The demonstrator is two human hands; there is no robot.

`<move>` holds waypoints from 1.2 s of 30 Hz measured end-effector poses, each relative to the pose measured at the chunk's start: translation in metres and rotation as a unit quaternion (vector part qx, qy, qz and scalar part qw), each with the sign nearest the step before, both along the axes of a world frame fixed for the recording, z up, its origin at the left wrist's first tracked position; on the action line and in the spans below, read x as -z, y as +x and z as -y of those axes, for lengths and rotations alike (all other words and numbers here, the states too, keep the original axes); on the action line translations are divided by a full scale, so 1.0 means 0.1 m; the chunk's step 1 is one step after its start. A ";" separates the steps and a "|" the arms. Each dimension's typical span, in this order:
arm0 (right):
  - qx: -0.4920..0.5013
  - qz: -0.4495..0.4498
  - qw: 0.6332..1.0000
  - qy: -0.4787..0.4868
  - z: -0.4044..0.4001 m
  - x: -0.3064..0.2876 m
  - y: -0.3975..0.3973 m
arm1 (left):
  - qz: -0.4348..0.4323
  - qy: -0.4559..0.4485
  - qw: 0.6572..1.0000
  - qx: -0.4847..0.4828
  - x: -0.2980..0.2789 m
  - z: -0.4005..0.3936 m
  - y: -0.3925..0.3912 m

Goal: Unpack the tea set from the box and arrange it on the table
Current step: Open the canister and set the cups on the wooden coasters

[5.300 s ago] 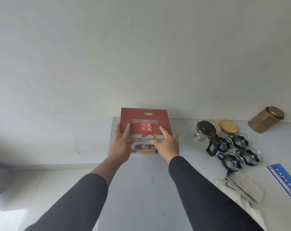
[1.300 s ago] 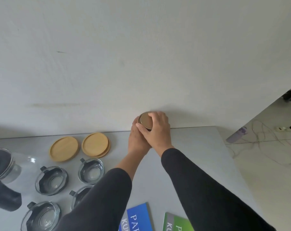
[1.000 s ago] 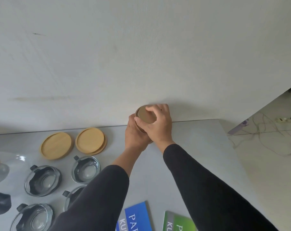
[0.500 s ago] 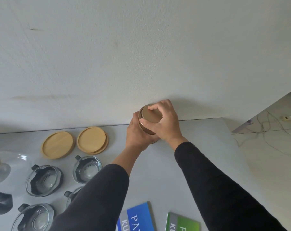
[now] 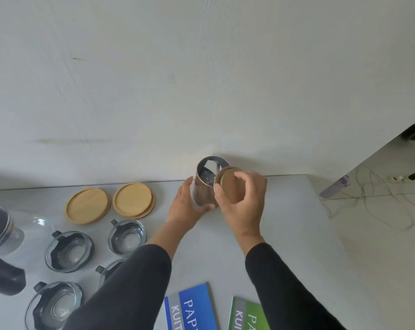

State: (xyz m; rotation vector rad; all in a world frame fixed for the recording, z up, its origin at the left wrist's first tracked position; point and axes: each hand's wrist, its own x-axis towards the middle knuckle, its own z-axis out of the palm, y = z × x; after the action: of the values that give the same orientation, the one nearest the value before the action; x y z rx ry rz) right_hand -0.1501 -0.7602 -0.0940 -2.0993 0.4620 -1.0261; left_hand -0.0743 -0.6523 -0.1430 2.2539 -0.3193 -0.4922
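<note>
Brass-toned lid [image 5: 230, 187] is gripped clear by the right hand [image 5: 243, 203], the canister [image 5: 202, 186] is clasped by the left hand [image 5: 187, 206], so setting-down room on the desk [image 5: 285, 234] seems needed next.

This looks like a plain room in a home or small office; I cannot tell which. I stand at a grey table [image 5: 296, 222] pushed against a bare white wall [image 5: 201, 79] with a few scuffs. On the table sit household things: glass cups [image 5: 69, 251], wooden coasters [image 5: 87, 206], a glass teapot [image 5: 9, 234], a metal tin [image 5: 205, 186], and two paper packs [image 5: 192, 308] in blue and green. To my right the floor [image 5: 380, 222] is pale tile, with loose cables [image 5: 368, 186] and a power strip [image 5: 402, 178] lying on it.
</note>
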 end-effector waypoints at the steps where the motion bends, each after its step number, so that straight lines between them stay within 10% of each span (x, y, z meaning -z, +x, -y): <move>1: 0.011 0.000 1.000 0.007 -0.06 0.10 -0.12 | 0.004 0.030 1.000 0.001 0.07 -0.07 -0.06; 14: -0.043 -0.251 0.966 0.036 -0.31 0.96 -0.75 | 0.044 0.162 0.983 0.079 0.24 -0.45 -0.64; 23: -0.013 -0.309 0.949 -0.061 -0.35 0.75 -0.87 | 0.075 0.071 0.992 0.067 0.07 -0.73 -1.01; 36: -0.015 -0.322 0.947 0.015 -1.02 0.18 -1.37 | 0.273 0.036 0.949 -0.155 -0.13 -1.82 -1.63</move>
State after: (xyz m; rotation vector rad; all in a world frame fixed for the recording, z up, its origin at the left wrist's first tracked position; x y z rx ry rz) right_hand -0.2875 -0.6578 -0.1117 -2.3772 0.7475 -0.2827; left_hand -0.2370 -0.4700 -0.1301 2.4220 -0.2149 0.3009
